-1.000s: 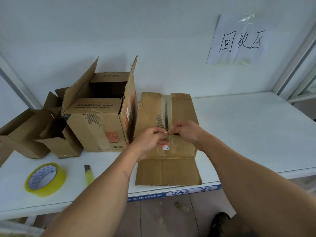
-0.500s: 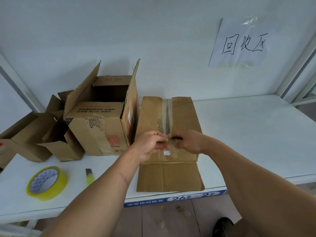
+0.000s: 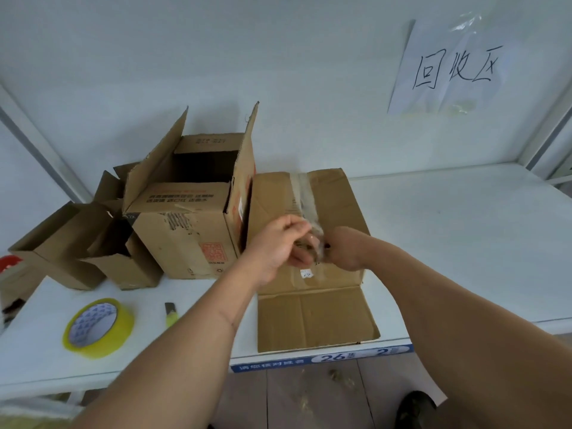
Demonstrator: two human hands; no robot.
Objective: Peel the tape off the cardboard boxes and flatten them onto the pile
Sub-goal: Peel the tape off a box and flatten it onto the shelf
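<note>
Both hands work the clear tape point(image 3: 305, 193) off a cardboard box point(image 3: 337, 212) on the counter point(image 3: 464, 243): left hand point(image 3: 278, 243) pinches the loosened strip, right hand point(image 3: 343, 250) grips beside it; a steady pull should follow.

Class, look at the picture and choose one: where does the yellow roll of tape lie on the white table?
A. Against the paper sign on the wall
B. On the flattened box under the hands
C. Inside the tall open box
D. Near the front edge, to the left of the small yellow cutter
D: the yellow roll of tape lies flat on the white table near its front edge, left of the small yellow cutter.
</note>
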